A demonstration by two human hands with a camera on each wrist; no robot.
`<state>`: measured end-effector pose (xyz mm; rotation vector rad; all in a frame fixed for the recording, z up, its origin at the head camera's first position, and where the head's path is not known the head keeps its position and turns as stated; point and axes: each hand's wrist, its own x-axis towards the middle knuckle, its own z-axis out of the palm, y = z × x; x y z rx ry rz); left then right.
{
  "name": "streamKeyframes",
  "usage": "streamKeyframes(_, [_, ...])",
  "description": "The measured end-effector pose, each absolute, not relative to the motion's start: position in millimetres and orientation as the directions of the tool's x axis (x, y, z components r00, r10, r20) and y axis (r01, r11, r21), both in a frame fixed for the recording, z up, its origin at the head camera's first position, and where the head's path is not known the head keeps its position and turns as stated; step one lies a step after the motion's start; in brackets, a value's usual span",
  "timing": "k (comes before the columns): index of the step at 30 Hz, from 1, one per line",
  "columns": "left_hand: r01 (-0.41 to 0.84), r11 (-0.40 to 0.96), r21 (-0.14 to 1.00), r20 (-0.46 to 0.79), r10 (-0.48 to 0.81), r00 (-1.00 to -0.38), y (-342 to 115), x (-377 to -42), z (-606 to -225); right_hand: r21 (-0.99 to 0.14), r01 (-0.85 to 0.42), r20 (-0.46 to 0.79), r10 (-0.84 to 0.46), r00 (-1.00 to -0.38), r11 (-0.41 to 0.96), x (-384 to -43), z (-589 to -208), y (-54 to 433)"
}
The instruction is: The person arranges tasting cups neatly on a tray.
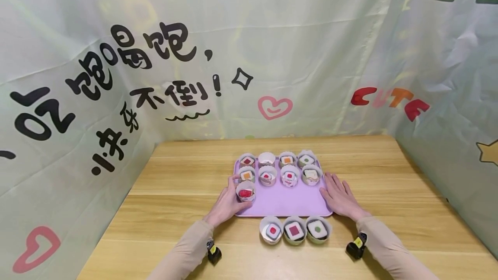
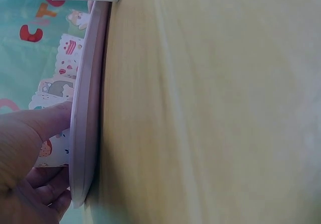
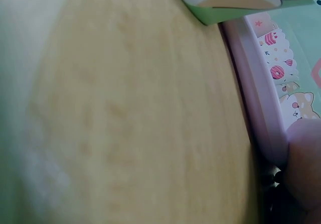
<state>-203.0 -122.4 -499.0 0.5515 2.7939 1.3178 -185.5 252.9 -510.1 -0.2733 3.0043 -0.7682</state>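
On the wooden table a lilac tray [image 1: 288, 204] bears several patterned paper cups, most with a sushi-roll-like piece inside, white with a coloured centre. My left hand [image 1: 227, 204] grips a paper cup with a red-topped piece [image 1: 245, 193] at the tray's left side, thumb in front and fingers round its far side. In the left wrist view the thumb [image 2: 55, 121] lies across this cup, right by the tray rim. My right hand [image 1: 342, 195] lies with fingers extended along the tray's right edge, its thumb at the rim.
Three filled cups stand in a row on the table before the tray: a red-centred one [image 1: 271, 230], a purple-centred one [image 1: 294, 230] and a green-centred one [image 1: 318, 230]. A cup at the back [image 1: 266, 159] shows a white inside. A printed curtain [image 1: 311, 55] hangs behind the table.
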Motion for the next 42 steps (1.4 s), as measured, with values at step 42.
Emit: streamKeyframes(42, [0.481,0.736,0.477,0.346,0.345,-0.872,-125.7,-178.3,-479.9,-0.479,-0.166,0.022,-0.177,-0.984,0.862,-185.8,-510.9,253.2])
